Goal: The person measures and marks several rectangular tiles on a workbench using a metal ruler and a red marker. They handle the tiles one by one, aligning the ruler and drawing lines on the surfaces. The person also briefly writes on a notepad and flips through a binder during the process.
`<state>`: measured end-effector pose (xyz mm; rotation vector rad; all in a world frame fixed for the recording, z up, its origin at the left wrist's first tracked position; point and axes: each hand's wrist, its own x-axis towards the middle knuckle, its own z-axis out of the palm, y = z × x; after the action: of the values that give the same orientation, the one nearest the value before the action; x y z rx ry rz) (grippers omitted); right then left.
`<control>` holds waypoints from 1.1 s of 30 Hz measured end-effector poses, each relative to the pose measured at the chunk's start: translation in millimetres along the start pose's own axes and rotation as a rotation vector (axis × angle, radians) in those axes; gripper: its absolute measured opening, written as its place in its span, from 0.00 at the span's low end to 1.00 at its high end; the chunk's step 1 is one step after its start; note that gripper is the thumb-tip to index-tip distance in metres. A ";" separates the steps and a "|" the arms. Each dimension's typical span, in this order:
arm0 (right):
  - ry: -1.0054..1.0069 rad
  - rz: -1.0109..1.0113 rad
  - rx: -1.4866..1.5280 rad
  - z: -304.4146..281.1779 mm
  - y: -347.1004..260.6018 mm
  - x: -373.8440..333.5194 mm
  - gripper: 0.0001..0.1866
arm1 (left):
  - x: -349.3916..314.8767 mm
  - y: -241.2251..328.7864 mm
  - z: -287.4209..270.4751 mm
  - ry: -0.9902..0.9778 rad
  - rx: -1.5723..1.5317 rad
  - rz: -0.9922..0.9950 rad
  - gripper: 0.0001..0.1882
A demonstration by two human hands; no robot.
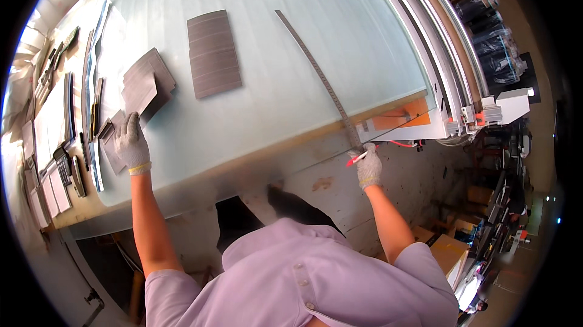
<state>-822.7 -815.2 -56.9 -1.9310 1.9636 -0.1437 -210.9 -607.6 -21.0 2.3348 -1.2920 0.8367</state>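
Note:
My left hand (pixel 132 144), in a pale knitted glove, is closed at the near corner of some grey flat sheets (pixel 141 87) that fan out over the glass-topped table (pixel 261 126). A smaller grey piece (pixel 113 155) lies beside and partly under that hand. At the table's front edge, my gloved right hand (pixel 368 169) grips a red-and-white pen (pixel 357 158) together with the near end of a long steel ruler (pixel 322 75). The ruler stretches away across the glass. Between ruler and left hand, a grey rectangular panel with pale lines (pixel 214 53) lies flat.
Along the left side are long strips (pixel 97 72), a calculator (pixel 62 163), a utility knife (pixel 78 176) and paper sheets (pixel 56 193). A machine with metal rails (pixel 425 29) borders the right side. Dark wrapped rolls (pixel 495 44) and cardboard boxes (pixel 448 253) stand beyond.

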 end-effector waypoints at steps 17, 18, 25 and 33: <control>-0.263 -0.348 0.626 -30.3 -49.1 59.2 0.27 | -88.0 188.0 -36.6 -0.536 -0.179 -0.190 0.40; -0.351 -0.324 0.673 -30.5 -58.2 62.7 0.27 | -89.2 188.5 -34.3 -0.545 -0.204 -0.141 0.40; -0.247 -0.727 0.370 -1.5 -110.2 79.2 0.22 | -104.0 189.5 -42.3 -0.627 -0.385 -0.002 0.41; -0.174 -0.737 0.290 20.8 -130.8 88.7 0.22 | -99.4 188.0 -41.2 -0.682 -0.393 -0.043 0.42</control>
<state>-690.9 -904.7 -49.9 -2.2667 0.9826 -0.4112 -425.2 -619.5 -50.4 2.3683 -1.4670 -0.2610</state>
